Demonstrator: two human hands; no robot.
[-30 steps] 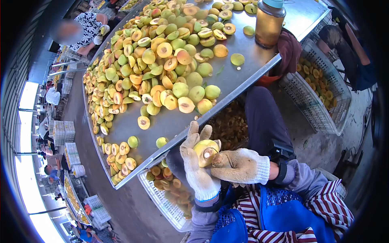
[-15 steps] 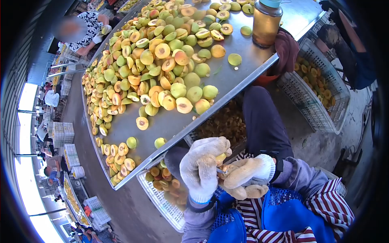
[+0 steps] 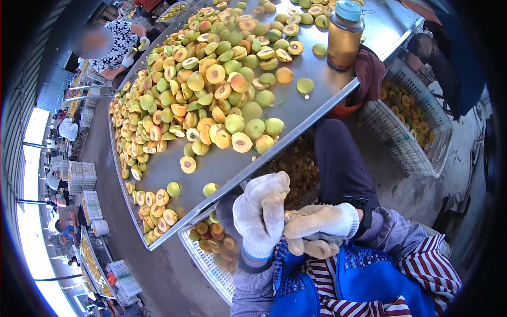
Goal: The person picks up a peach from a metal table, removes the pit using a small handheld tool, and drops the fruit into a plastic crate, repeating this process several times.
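My left hand (image 3: pixel 261 208), in a stained white knit glove, is raised in front of my lap with its fingers curled. Whatever lies inside it is turned away from view. Close beside it, my right hand (image 3: pixel 319 227) is gloved too and closed, thumb and fingers pressed together. A small brownish bit (image 3: pixel 288 214) shows at its fingertips, too small to name. Ahead of both hands, a heap of peach halves (image 3: pixel 211 100), yellow-green with brown hollows, lies on the metal table (image 3: pixel 222 171).
A jar of amber liquid (image 3: pixel 344 39) and a dark red cloth (image 3: pixel 369 74) are at the table's right edge. Crates of fruit stand right (image 3: pixel 396 137) and below left (image 3: pixel 198 259). Brown scraps (image 3: pixel 296 166) lie under the table. Across it works another person (image 3: pixel 113 47).
Half a second ago a yellow fruit piece and a metal tip showed between my hands; both are now out of sight. My left hand has risen slightly, and the view has shifted a little.
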